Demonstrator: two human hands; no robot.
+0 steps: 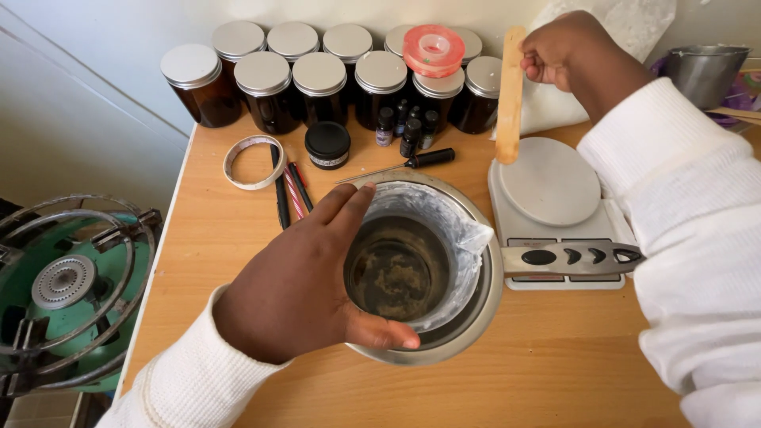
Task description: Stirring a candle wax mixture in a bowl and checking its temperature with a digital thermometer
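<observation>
Fingers of the left hand [297, 273] are spread wide around the rim of a glass jar [396, 269], thumb at the jar's 6 o'clock edge and fingertips at its 11 o'clock edge, gripping it. The jar stands inside a metal pot [468, 317] in the middle of the wooden counter [555, 357]; a brownish residue shows at its bottom, and a clear plastic liner [460, 230] hangs around its 3 o'clock side. The pot's handle [571, 256] points to 3 o'clock and lies over a white kitchen scale [551, 182].

At 1 o'clock from the jar, the right hand [567, 51] is closed on the top end of a flat wooden stick [510, 95], which hangs nearly upright above the scale's edge.

At 12 o'clock, two rows of brown jars with silver lids [317, 87] stand along the wall, a red tape roll [434, 49] resting on top of them. Just in front are small dark bottles [408, 131], a black tin [327, 145], a screwdriver [404, 164], a white tape ring [254, 162] and some pens [289, 190]. A gas burner [63, 285] sits at 9 o'clock, off the counter.
</observation>
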